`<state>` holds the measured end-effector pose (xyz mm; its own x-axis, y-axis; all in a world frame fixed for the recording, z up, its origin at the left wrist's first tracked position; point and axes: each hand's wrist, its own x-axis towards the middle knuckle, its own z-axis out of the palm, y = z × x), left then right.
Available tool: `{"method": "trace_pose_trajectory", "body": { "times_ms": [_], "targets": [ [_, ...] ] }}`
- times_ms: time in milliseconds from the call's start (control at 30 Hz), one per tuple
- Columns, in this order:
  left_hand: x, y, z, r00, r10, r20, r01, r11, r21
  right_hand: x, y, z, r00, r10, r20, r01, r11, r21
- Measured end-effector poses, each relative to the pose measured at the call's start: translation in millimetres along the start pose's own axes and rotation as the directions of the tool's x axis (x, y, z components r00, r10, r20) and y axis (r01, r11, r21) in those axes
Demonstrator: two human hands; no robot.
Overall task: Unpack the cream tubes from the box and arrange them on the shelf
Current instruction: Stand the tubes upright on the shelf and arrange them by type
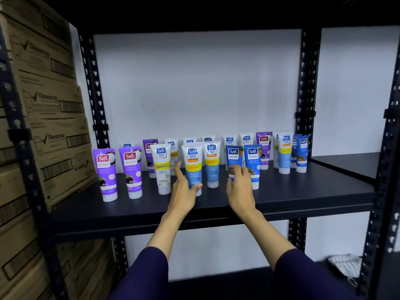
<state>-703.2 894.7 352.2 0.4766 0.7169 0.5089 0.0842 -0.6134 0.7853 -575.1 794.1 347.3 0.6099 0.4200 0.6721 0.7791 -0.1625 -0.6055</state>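
Note:
Several Safi cream tubes stand cap-down in rows on the black shelf [303,191]. Two purple tubes [106,174] are at the front left, white and blue ones in the middle, dark blue ones to the right. My left hand [184,189] reaches round the blue-and-white Vitamin C tube [193,165], thumb against its lower part and fingers spread beside it. My right hand [240,185] covers the lower half of a dark blue Naturals tube [233,156], fingers curled on it. The box the tubes came from is out of view.
Stacked brown Rexona cartons [49,118] fill the rack bay to the left. Black perforated uprights [307,83] frame the shelf. A white striped cloth [346,265] lies on the lower shelf at right. The shelf's right front part is bare.

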Motion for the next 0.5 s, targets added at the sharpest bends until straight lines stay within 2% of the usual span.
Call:
{"method": "trace_pose_trajectory", "body": {
  "times_ms": [200,500],
  "targets": [
    [0.8,-1.8,0.5,0.999,0.028,0.026,-0.029,0.999,0.043,5.0,0.9,-3.7,0.984,0.169,0.055,-0.165,0.983,-0.076],
    [3.2,-3.8,1.3,1.0,0.009,0.029,-0.011,0.997,0.072,13.1,1.6,0.7,0.967,0.239,0.091,-0.218,0.956,-0.198]
  ]
}}
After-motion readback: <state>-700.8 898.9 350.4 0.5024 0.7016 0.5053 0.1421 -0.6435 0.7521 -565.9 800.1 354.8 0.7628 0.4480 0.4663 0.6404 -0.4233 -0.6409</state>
